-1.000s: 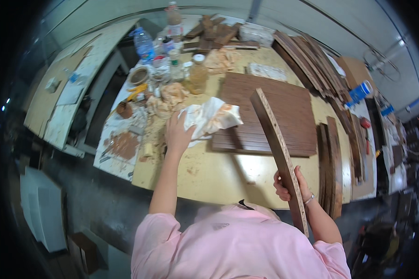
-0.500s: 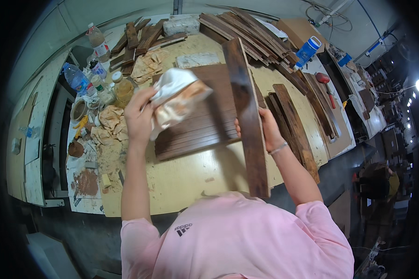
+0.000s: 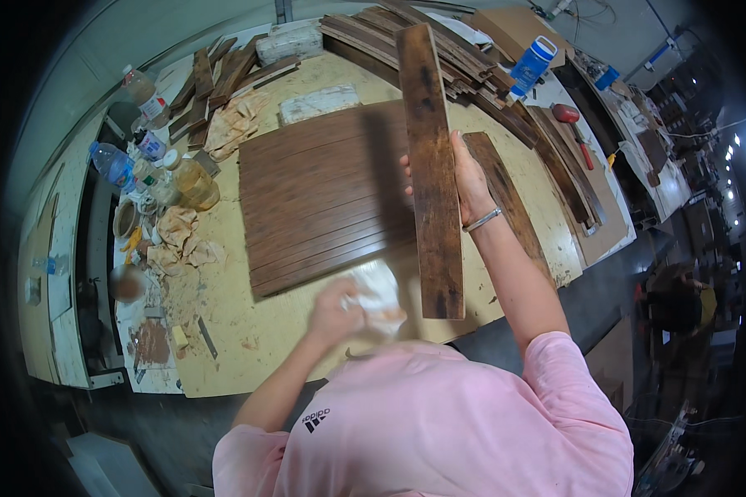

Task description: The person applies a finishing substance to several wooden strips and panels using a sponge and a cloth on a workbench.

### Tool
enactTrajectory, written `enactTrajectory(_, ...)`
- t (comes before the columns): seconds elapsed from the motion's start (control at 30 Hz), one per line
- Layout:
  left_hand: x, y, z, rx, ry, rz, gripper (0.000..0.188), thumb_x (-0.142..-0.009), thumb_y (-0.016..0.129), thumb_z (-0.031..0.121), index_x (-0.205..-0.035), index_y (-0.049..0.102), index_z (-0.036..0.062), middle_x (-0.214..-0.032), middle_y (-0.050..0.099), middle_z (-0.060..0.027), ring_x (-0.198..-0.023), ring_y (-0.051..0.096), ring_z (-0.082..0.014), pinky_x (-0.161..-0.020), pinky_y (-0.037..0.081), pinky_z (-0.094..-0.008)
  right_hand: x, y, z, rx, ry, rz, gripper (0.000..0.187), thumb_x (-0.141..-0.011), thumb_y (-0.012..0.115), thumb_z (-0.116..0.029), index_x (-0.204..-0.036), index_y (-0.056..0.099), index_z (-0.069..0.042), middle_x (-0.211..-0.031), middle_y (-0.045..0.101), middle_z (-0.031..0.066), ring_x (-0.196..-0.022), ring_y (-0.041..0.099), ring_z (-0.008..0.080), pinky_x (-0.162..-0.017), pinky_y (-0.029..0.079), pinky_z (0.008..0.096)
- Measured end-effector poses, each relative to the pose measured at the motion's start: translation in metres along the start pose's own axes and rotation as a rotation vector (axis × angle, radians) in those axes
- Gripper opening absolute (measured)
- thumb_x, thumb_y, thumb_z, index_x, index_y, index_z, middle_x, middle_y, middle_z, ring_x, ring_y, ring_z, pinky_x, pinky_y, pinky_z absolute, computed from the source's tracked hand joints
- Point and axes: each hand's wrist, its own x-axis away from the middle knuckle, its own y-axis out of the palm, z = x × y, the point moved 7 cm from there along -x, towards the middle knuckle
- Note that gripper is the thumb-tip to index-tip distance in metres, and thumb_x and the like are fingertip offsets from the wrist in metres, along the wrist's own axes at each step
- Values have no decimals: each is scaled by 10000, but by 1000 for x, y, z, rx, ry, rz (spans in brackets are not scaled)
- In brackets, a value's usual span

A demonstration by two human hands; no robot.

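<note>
My right hand (image 3: 470,178) grips a long dark brown wooden plank (image 3: 436,182) around its middle, thumb along the right edge and fingertips showing at the left. The plank is raised off the table, its broad mottled face toward me. A stained white cloth (image 3: 379,296) is bunched in my left hand (image 3: 336,313), which is smeared by motion but closed on it. That hand is left of the plank's lower end, apart from it. Beyond the cloth, a flat row of brown planks (image 3: 323,195) lies side by side on the yellowish tabletop (image 3: 224,319).
At the left stand a jar of yellowish liquid (image 3: 194,184), several bottles and crumpled stained rags (image 3: 182,240). Stacked planks (image 3: 365,41) fill the back. Rightward are another loose plank (image 3: 506,199), a blue bottle (image 3: 532,66) and a red-headed mallet (image 3: 567,114).
My left hand with the cloth has swung down and right, from above the laid planks to near the table's front edge. The held plank has turned its broad face more toward me.
</note>
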Motion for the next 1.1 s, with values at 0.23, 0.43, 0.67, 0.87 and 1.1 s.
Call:
enactTrajectory(0.23,-120,-23,89,-742,417,151,395,-813,602,269,-1199,608,185,-1422,461,-74,-1344,352,-327,-1088,154,-620,50,8,70,263,207,-19,459,-1007,373,-399,-1047,610,-8,-943,649,96,-888,633,190,-749,537,326)
enactTrajectory(0.43,-155,-153,-14,-14,-2,478,191,-926,553,152,-1059,630,39,-965,657,-108,-883,600,-182,-799,478,-340,102,-24,109,386,335,-291,442,-1007,407,-385,-1058,607,6,-977,652,86,-932,604,148,-779,507,299)
enactTrajectory(0.67,-79,-159,-49,-28,-132,579,181,-963,488,113,-993,589,-34,-832,595,-44,-786,508,-90,-713,430,-266,131,-87,-29,1419,-395,300,477,-896,604,-338,-1333,548,-153,-884,574,151,-840,578,286,-760,476,371)
enactTrajectory(0.87,-58,-141,-55,228,-169,599,223,-980,451,100,-1077,583,-52,-949,605,-20,-854,514,-90,-783,429,-257,121,-170,-38,1869,-147,807,496,-847,648,-356,-1294,572,-153,-959,549,165,-925,552,332,-798,468,420)
enactTrajectory(1.1,-45,-152,-28,399,-135,691,225,-993,447,113,-1072,577,-53,-968,609,-25,-855,526,-78,-763,441,-248,88,-71,29,1708,-821,459,250,-748,710,-160,-965,635,-63,-1050,585,165,-956,564,318,-812,490,397)
